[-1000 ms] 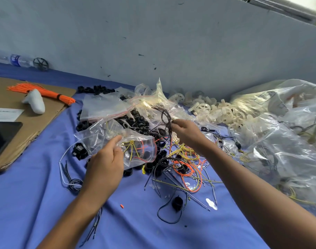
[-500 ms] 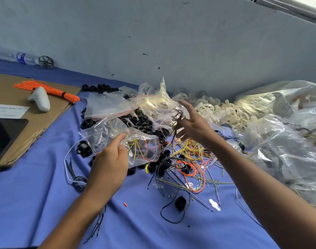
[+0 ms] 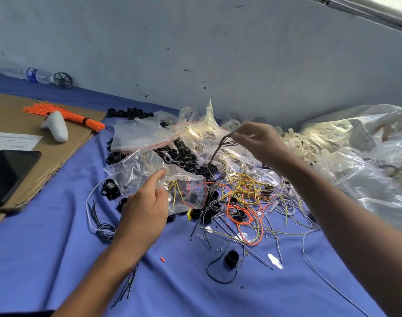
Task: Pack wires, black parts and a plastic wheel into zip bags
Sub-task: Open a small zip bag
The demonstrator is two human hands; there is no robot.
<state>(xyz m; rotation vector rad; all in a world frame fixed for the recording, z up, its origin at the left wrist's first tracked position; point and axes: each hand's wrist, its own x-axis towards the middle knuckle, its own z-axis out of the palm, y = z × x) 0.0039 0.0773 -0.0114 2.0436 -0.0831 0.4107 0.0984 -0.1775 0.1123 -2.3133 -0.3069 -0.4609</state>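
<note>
Dark brown and thin, the looped bundle of wires (image 3: 219, 147) hangs from my right hand (image 3: 261, 140), pinched between thumb and fingertips above the heap, the other fingers loosely spread. Its lower end reaches down among the small black plastic ring parts (image 3: 184, 156); I cannot tell whether it is caught there. My left hand (image 3: 145, 209) grips the clear red-striped zip bag (image 3: 136, 170), fingers curled into its floppy film, with yellow and orange wires already inside. I judge the trailing end may snag the loose yellow-and-orange wire tangle (image 3: 245, 193) just beside it and drag strands along, or the limp bag mouth may fold shut, since only one hand holds it. Cream plastic wheels (image 3: 302, 147) lie heaped near my right wrist. Everything sits on a creased blue cloth (image 3: 58, 259), close under a scuffed pale grey wall (image 3: 218, 53).
</note>
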